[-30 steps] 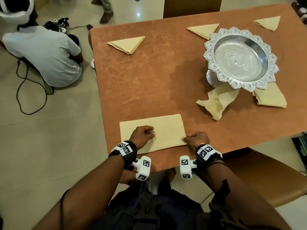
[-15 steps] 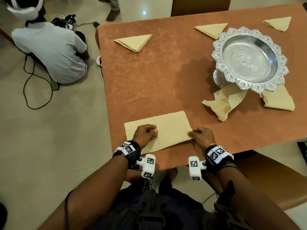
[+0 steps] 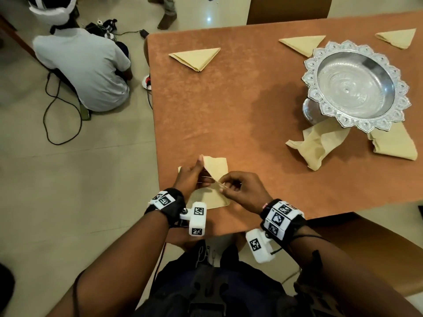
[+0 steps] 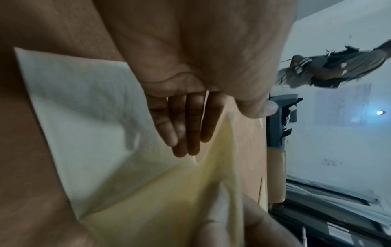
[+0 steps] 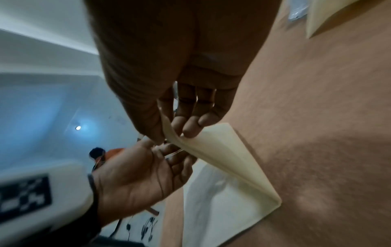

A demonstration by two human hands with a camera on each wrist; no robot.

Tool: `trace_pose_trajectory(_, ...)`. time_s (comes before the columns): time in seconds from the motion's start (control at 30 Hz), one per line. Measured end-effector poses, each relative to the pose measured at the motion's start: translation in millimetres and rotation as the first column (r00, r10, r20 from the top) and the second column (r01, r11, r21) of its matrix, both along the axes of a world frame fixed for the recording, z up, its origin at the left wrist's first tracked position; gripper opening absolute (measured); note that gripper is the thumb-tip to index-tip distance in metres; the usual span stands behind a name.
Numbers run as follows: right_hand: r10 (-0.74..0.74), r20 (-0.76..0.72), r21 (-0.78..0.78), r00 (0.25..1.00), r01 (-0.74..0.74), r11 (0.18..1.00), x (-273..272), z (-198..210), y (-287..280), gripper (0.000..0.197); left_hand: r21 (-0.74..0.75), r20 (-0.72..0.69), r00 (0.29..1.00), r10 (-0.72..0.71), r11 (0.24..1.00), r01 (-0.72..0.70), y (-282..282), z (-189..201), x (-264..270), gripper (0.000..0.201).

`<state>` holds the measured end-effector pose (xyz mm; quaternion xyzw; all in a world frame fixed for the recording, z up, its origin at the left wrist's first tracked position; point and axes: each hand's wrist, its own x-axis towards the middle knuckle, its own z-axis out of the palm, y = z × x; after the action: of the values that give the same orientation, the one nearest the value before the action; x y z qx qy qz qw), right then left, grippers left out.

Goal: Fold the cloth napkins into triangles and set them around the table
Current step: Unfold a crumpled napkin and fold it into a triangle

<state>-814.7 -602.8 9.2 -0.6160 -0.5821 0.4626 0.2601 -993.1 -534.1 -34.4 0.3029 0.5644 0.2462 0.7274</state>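
A cream cloth napkin [image 3: 217, 168] lies near the front left corner of the brown table [image 3: 229, 110]. Part of it lies flat [image 4: 84, 125] and its right end stands up in a fold [image 5: 222, 167]. My right hand [image 3: 225, 187] pinches the raised corner between thumb and fingertips [image 5: 186, 132]. My left hand [image 3: 201, 177] is beside it, thumb up, with straight fingers [image 4: 186, 127] against the lifted flap and no pinch showing. Three folded triangles lie along the far edge [image 3: 196, 58], [image 3: 302, 44], [image 3: 398, 38].
A silver bowl [image 3: 307, 72] with a scalloped rim stands at the right. Beside its base lie a crumpled napkin [image 3: 318, 145] and a folded one [image 3: 393, 145]. A person [image 3: 87, 65] sits on the floor at the left among cables [image 3: 52, 110]. A chair [image 3: 366, 248] stands at my right.
The napkin lay flat as a rectangle under both hands. My right hand has lifted its right end and carried it left, and my left hand has come off the cloth and turned thumb up.
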Motion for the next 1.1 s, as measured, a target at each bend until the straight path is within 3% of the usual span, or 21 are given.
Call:
trace_pose_trajectory(0.1, 0.146, 0.057, 0.025, 0.988, -0.147, 0.989, -20.1, -3.9, 5.4, 0.017, 0.020, -0.010, 0.999, 0.037, 0.999, -0.037, 7.0, 6.7, -16.5, 0.068)
trace_pose_trajectory(0.23, 0.214, 0.054, -0.036, 0.975, -0.212, 0.977, -38.6, -9.3, 9.7, 0.026, 0.115, -0.200, 0.978, 0.064, 0.993, -0.041, 12.4, -4.0, -26.7, 0.007)
trace_pose_trajectory(0.27, 0.218, 0.040, -0.054, 0.975, -0.216, 0.975, -41.5, -9.8, 10.1, 0.026, 0.131, -0.269, 0.962, 0.048, 0.991, -0.012, 13.5, -8.8, -30.6, 0.003)
trace_pose_trajectory(0.37, 0.114, 0.015, -0.054, 0.993, -0.113, 0.992, -39.0, -13.4, 9.8, 0.017, 0.151, -0.417, 0.909, -0.023, 0.984, 0.094, 15.9, -23.5, -41.9, 0.007)
trace_pose_trajectory(0.47, -0.082, 0.222, -0.040, 0.972, 0.093, 0.995, -26.5, -29.9, 8.8, 0.007, 0.189, -0.504, 0.863, -0.025, 0.972, 0.139, 15.1, -30.3, -48.1, 0.006)
trace_pose_trajectory(0.53, -0.090, 0.386, -0.092, 0.918, 0.136, 0.986, -20.5, -42.7, 6.5, 0.010, 0.222, -0.555, 0.832, -0.011, 0.962, 0.160, 14.3, -28.9, -47.9, 0.005)
trace_pose_trajectory(0.6, -0.063, 0.451, -0.164, 0.890, 0.152, 0.975, -18.8, -54.5, 2.8, 0.020, 0.235, -0.587, 0.810, 0.002, 0.957, 0.168, 13.6, -29.8, -48.6, 0.005)
trace_pose_trajectory(0.7, -0.070, 0.444, -0.202, 0.893, 0.176, 0.963, -19.5, -64.3, 0.6, 0.023, 0.234, -0.614, 0.789, -0.017, 0.951, 0.202, 11.9, -30.2, -47.4, 0.004)
trace_pose_trajectory(0.83, -0.156, 0.403, -0.187, 0.902, 0.248, 0.951, -17.1, -69.0, 2.3, 0.013, 0.229, -0.659, 0.749, -0.062, 0.933, 0.279, 10.6, -31.9, -45.7, 0.022)
trace_pose_trajectory(0.9, -0.181, 0.394, -0.180, 0.901, 0.268, 0.946, -15.5, -69.0, 3.3, 0.014, 0.219, -0.665, 0.742, -0.082, 0.929, 0.299, 11.3, -31.7, -46.2, 0.018)
trace_pose_trajectory(1.03, -0.182, 0.366, -0.114, 0.913, 0.238, 0.964, -16.8, -68.7, 6.2, 0.019, 0.212, -0.704, 0.704, -0.095, 0.917, 0.337, 13.8, -28.8, -49.3, 0.041)
trace_pose_trajectory(1.1, -0.136, 0.372, -0.050, 0.918, 0.166, 0.985, -18.2, -69.1, 9.3, 0.028, 0.182, -0.697, 0.708, -0.117, 0.925, 0.333, 17.4, -31.2, -51.4, 0.043)
